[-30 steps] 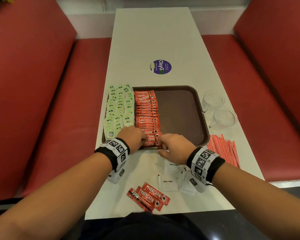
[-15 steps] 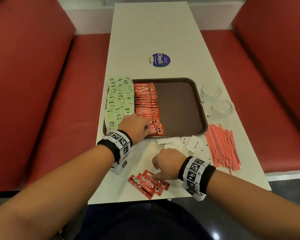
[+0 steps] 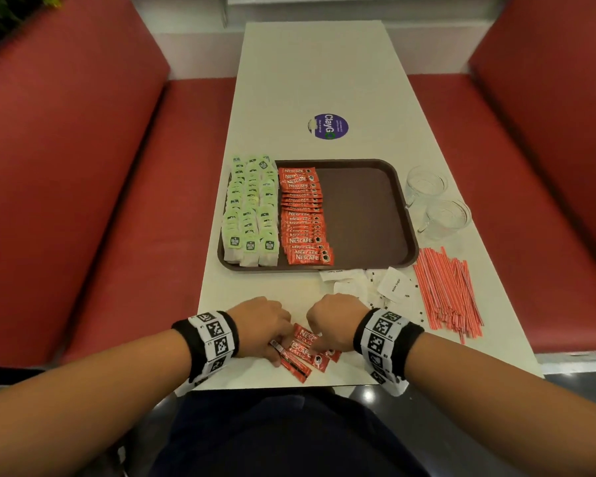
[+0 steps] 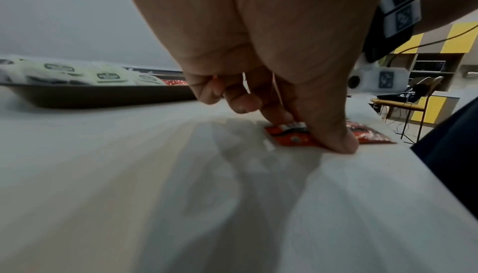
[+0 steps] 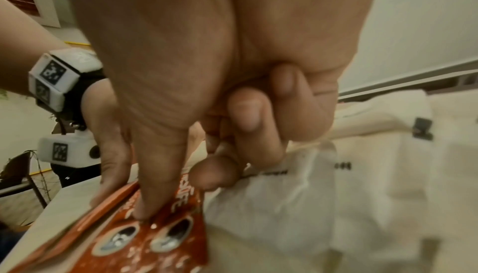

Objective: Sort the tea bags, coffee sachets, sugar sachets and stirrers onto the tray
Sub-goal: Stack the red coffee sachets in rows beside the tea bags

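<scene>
Head view: both hands (image 3: 303, 325) pinch loose coffee sachets (image 3: 305, 351) (sugar sachets (image 3: 365, 287) beside)

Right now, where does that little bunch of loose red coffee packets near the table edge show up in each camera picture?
Head view: the loose coffee sachets lie low and central, between both hands.
Left wrist view: the sachets sit right of centre, under the fingertips.
Right wrist view: the sachets fill the bottom left.
Shared landmark: the left hand, touching them in every view.

The coffee sachets (image 3: 303, 215) read "NESCAFE", the round sticker (image 3: 331, 127) "ClayGo", one sugar sachet (image 3: 394, 284) "White Sugar".
</scene>
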Demonstrator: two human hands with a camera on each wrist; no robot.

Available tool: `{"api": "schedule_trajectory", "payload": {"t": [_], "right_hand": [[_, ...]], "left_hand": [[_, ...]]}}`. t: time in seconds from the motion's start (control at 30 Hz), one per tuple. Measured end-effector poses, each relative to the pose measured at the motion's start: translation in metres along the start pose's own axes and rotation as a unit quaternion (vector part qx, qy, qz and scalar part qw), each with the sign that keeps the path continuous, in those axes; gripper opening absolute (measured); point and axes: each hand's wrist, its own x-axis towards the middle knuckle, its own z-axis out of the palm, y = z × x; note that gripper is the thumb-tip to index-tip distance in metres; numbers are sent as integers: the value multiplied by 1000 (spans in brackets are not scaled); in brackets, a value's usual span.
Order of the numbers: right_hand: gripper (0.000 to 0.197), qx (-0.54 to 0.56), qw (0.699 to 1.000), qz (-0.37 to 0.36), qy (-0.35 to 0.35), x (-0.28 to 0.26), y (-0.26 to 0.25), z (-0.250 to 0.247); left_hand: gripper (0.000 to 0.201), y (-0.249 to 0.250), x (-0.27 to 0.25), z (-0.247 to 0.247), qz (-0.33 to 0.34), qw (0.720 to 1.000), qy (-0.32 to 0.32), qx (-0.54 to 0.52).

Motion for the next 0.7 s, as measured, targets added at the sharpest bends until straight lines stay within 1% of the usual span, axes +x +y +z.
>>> {"api": "schedule_trajectory", "payload": {"t": [0.13, 0.3, 0.4, 0.5, 0.53, 0.6, 0.7], "right_hand": [[32, 24, 1000, 1, -8, 4, -4, -3], [15, 58, 998, -15, 12, 5, -1, -12], [23, 121, 990, -25, 61, 6, 8, -21], [18, 161, 980, -12, 114, 11, 19, -29], [14, 180, 976, 6, 122, 13, 24, -31], [15, 232, 963, 28, 133, 15, 34, -36], [16, 277, 949, 5, 148, 12, 43, -45]], "left_hand": [[32, -3, 3, -7, -18, 1000, -1, 18], [19, -11, 3, -14, -27, 1000, 12, 12], [19, -15, -3, -19, -41, 998, 41, -25], [18, -21, -6, -29, -62, 994, 74, -48], [19, -22, -6, -32, -65, 993, 87, -48], [20, -25, -5, -39, -70, 990, 114, -41], [21, -29, 0, -46, -64, 985, 159, -35]]}}
